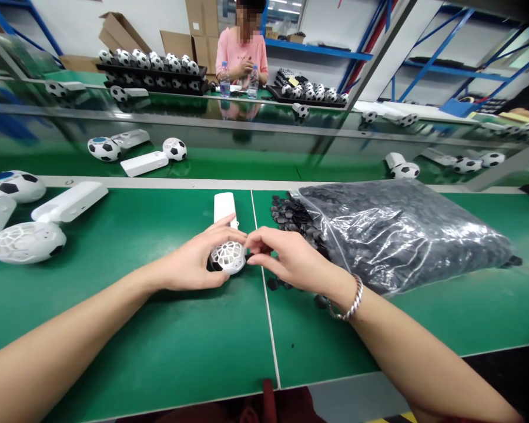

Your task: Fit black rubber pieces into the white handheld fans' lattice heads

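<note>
My left hand (198, 255) is wrapped round a white ball-shaped housing (229, 257) with a web-like pattern, holding it on the green table (158, 329). A white rectangular handle (224, 208) extends behind it. At the housing's right side, my right hand (282, 252) pinches a small black piece (249, 257) between thumb and forefinger. Loose black pieces (291, 214) spill from a clear plastic bag (405, 229) just right of my right hand.
Several white ball-and-handle units (29, 242) lie at the left. Beyond the metal ledge, more units (175, 149) rest on a green conveyor (229, 158). Across it sits a person in a pink shirt (242, 53), between black trays (154, 76) of balls.
</note>
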Demonstrator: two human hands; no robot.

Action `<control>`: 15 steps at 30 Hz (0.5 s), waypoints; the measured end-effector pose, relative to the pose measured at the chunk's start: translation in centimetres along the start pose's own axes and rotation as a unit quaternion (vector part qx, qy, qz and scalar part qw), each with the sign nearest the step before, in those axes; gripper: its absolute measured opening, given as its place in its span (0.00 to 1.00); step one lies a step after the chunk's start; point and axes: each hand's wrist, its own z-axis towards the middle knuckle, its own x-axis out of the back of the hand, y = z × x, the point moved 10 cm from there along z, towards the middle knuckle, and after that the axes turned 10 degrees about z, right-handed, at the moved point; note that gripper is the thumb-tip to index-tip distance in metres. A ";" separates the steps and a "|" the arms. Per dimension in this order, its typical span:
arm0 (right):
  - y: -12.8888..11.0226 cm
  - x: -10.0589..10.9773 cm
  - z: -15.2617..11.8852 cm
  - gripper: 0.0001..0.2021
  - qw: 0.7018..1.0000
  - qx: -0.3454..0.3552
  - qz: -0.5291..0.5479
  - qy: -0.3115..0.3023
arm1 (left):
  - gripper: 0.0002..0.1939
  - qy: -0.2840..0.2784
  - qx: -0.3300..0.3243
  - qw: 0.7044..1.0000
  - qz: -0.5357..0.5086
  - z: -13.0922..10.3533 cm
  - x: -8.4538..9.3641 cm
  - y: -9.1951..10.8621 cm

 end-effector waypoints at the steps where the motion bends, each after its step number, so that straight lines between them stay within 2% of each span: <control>1: -0.1 -0.2 0.0 0.05 1.000 0.006 -0.005 -0.002 | 0.26 0.000 0.002 1.000 -0.001 0.0 0.0 0.0; 7: -1.7 -1.5 -0.1 0.10 0.995 0.093 -0.012 -0.020 | 0.23 0.008 0.027 1.000 -0.008 0.5 -0.2 0.0; 11: -1.0 -1.6 0.3 0.06 0.997 0.078 0.027 -0.006 | 0.18 0.036 0.048 0.998 -0.014 0.7 -0.1 0.0; 15: 0.3 -0.8 0.6 0.02 0.996 0.036 0.074 0.036 | 0.15 0.057 0.059 0.997 -0.003 0.6 -0.2 -0.1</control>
